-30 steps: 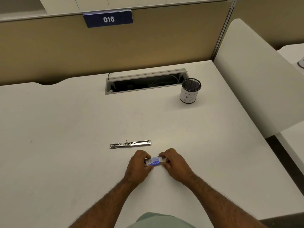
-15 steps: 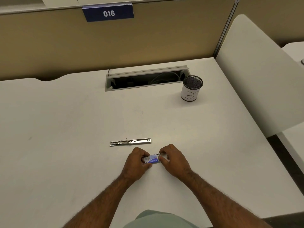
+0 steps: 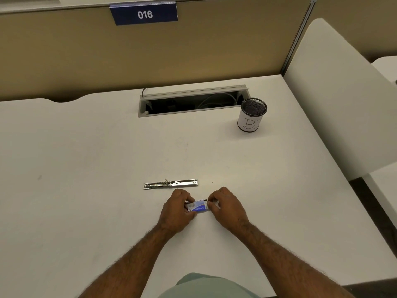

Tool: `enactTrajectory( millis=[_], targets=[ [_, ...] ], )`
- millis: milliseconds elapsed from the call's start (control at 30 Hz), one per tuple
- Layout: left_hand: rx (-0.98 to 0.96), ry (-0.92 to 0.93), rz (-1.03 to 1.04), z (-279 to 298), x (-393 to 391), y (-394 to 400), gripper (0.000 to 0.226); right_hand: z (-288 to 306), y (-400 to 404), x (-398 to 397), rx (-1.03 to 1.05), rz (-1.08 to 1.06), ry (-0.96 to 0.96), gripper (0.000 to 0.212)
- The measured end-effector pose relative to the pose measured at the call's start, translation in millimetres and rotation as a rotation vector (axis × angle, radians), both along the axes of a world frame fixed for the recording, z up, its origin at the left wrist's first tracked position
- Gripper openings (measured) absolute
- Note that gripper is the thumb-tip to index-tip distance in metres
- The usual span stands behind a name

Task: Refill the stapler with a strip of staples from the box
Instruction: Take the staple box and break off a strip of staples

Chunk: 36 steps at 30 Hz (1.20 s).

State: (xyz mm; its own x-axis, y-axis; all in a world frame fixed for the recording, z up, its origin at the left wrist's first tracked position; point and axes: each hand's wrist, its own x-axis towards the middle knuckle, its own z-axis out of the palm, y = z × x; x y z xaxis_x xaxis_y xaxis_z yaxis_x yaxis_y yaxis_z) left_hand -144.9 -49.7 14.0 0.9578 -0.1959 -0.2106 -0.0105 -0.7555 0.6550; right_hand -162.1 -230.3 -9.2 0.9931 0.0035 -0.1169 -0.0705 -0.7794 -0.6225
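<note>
My left hand pinches staple box at one end, right hand fingertips nip other end; stapler just beyond, flat on tabletop.

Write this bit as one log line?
small blue-and-white staple box | held by left hand, right hand at its end | shiny metal stapler untouched

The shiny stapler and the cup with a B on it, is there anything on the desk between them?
No. In the head view, only bare desk lies between the stapler and the cup.
</note>
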Motion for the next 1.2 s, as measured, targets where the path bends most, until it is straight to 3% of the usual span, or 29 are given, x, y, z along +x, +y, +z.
enactTrajectory(
  millis=[133, 333, 667, 867, 1200],
  targets=[
    [0.006, 0.027, -0.004, 2.1, 2.6, -0.3, 0.035, -0.1, -1.4, 2.6, -0.036, -0.026, 0.037, 0.01],
    [0.022, 0.034, -0.026, 2.7, 5.3, 2.9, 0.034, 0.8, -3.2, 3.7, -0.076, 0.001, 0.065, 0.022],
    [-0.02, 0.026, -0.048, -1.5, 8.0, 9.6, 0.035, 5.7, 1.7, 6.8, -0.11, -0.029, 0.08, 0.011],
    [-0.015, 0.021, -0.062, -2.5, 8.1, 11.0, 0.035, 4.9, 6.7, 10.3, -0.206, -0.016, 0.141, 0.015],
    [-0.021, 0.005, -0.071, -6.3, 9.3, 18.2, 0.031, 7.9, -0.7, 12.3, -0.193, -0.056, 0.158, 0.011]
  ],
)
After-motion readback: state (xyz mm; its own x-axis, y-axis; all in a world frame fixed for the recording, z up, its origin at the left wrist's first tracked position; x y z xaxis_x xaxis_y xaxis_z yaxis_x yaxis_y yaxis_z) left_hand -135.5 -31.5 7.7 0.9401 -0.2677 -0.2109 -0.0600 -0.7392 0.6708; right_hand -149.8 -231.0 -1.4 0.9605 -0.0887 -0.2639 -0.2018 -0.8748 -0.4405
